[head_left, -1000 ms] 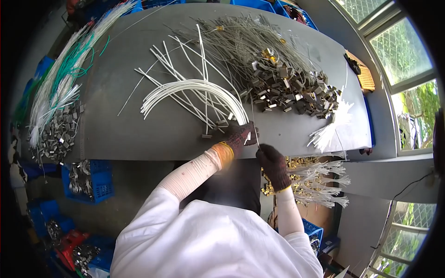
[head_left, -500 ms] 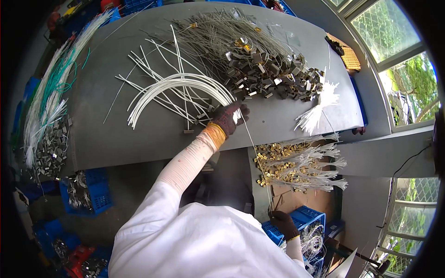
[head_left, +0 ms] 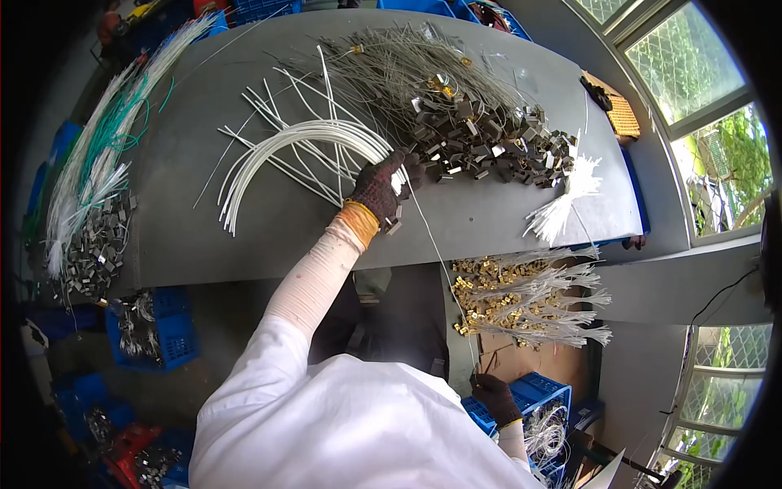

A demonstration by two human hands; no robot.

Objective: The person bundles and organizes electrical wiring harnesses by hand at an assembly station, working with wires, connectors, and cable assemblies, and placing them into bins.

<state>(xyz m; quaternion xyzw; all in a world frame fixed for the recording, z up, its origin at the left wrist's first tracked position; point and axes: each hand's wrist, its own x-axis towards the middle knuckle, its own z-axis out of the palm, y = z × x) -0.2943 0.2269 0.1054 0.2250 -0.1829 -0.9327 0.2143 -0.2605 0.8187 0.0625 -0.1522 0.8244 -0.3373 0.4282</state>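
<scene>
My left hand (head_left: 383,183), in a dark glove with an orange cuff, is closed round a bundle of white tubes (head_left: 293,138) that arches to the left over the table. A thin wire (head_left: 430,234) runs from this hand, past the table's front edge, down to my right hand (head_left: 495,398). That hand, also dark-gloved, is low on the right and closed on the wire's other end; its fingertips are hard to make out. More loose white tubes (head_left: 331,85) lie crossed behind the bundle. A small metal block (head_left: 394,220) shows beside my left wrist.
A heap of dark metal blocks (head_left: 489,138) with thin wires lies to the back right. White tube bunches (head_left: 570,200) rest at the table's right end. Brass-coloured pieces with wires (head_left: 521,301) lie on a lower surface. Blue crates (head_left: 542,387) stand below; wires and blocks (head_left: 102,244) pile up at left.
My left hand has moved left across the table with the tube bundle, and the wire now bows slightly. My right hand stays near the same place. The whole view has shifted a little.
</scene>
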